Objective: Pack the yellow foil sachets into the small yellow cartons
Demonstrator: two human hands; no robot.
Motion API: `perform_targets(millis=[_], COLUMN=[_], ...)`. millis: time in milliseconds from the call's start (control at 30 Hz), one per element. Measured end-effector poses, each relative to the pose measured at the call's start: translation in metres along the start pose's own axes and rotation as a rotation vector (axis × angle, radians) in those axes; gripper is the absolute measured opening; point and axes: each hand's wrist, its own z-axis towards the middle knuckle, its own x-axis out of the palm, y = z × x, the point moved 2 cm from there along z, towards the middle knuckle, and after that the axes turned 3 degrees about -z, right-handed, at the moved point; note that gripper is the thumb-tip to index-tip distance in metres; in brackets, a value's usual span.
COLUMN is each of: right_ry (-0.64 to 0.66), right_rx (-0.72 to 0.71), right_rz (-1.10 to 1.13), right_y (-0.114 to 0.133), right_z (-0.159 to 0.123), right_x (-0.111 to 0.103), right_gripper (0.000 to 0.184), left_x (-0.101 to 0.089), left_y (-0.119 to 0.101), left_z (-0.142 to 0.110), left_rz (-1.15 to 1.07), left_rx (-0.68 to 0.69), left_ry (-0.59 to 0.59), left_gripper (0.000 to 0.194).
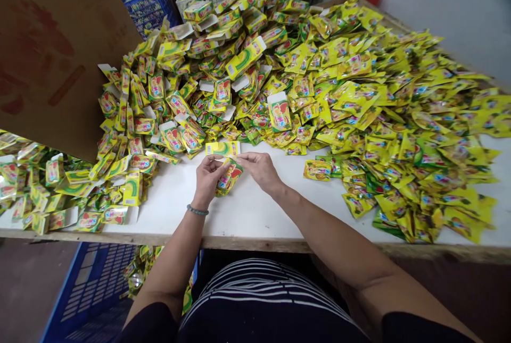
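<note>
Near the middle of the white table (263, 215), my left hand (208, 177) is closed around a small printed carton (230, 177), green and yellow with a red fruit picture. My right hand (259, 170) pinches at the upper end of the same carton, its fingertips close to the left thumb. What lies between those fingertips is too small to make out. Just behind my hands a yellow carton (222, 148) lies on its side. To the right of my right hand, a yellow sachet (317, 169) rests flat on the table.
Printed cartons (171, 93) are heaped at left and centre, many with white flaps open. Yellow sachets (383, 103) form a large pile on the right. A big cardboard box (59, 56) stands at left. Below the table edge sits a blue crate (91, 279) holding packs.
</note>
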Motion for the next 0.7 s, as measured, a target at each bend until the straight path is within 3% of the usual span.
perform_targets(millis=[100,200,333,467,600,700], right_ry=[0.081,0.188,0.164,0.081,0.069,0.057], right_rx=[0.040,-0.018,-0.278,-0.497,-0.504,-0.432], right_rz=[0.061,0.027,-0.199,-0.381,-0.409,-0.475], right_y=[-0.001,0.002,0.008,0.011,0.013,0.012], right_z=[0.003,0.002,-0.008,-0.020,-0.022,-0.014], right_x=[-0.006,-0.009,-0.003,0.015,0.025,0.015], right_gripper=[0.038,0.036,0.027,0.033,0.035,0.031], left_x=[-0.001,-0.003,-0.007,-0.010,-0.007,-0.003], left_y=[-0.001,-0.001,-0.002,-0.005,-0.005,-0.012], left_z=[0.000,0.000,0.001,-0.001,-0.001,-0.002], left_rz=[0.024,-0.001,-0.055,-0.088,-0.058,0.011], left_rx=[-0.005,-0.008,-0.025,-0.042,-0.056,-0.089], left_ry=[0.015,0.007,-0.017,-0.024,0.019,0.058], left_gripper=[0.049,0.049,0.048,0.047,0.051,0.055])
